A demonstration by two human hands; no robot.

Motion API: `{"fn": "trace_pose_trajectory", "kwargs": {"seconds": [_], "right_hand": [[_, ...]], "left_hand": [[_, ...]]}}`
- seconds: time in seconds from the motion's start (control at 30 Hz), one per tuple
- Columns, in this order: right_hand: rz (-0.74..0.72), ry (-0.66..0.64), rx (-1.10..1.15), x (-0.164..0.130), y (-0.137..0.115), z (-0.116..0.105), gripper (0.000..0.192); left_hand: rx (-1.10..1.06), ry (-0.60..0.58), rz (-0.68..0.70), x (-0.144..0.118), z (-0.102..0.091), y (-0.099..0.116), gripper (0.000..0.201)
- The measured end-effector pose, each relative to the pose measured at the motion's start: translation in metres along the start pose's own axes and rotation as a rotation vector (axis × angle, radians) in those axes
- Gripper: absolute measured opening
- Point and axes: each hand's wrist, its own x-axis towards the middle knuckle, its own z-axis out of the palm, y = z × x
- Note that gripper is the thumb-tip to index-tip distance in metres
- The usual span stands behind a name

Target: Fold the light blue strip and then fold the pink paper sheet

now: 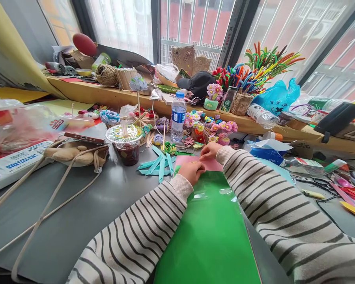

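Note:
A long green sheet (207, 236) with a shiny, clear plastic surface lies in front of me, and pink paper (211, 165) shows at its far end. My left hand (191, 172) rests over the pink paper's near left side, its fingers curled and pressed together. Just beyond it and to the right, my right hand (210, 151) has its fingertips pinched over the pink paper. Whatever lies between the fingers of either hand is hidden. Folded turquoise paper strips (159, 163) are spread left of the pink paper.
A cup of dark drink (127, 152) and a water bottle (178, 118) stand beyond the strips. Knitted flowers (210, 126) crowd the back. Left is a bag with cords (77, 154) under a phone (84, 137). Scissors (319, 183) lie right. A cluttered ledge (284, 132) runs below the window.

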Motion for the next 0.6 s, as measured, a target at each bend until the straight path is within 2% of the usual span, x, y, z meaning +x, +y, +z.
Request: {"fn": "trace_pose_trajectory", "kwargs": {"seconds": [0.4,0.6], "right_hand": [[0.043,0.247,-0.071,-0.009,0.007,-0.060,0.021],[0.053,0.321,-0.103,-0.011,0.004,-0.079,0.022]], "left_hand": [[0.064,0.029,-0.002,-0.004,-0.004,0.007,0.012],[0.088,0.020,0.004,-0.006,-0.007,0.011,0.011]]}}
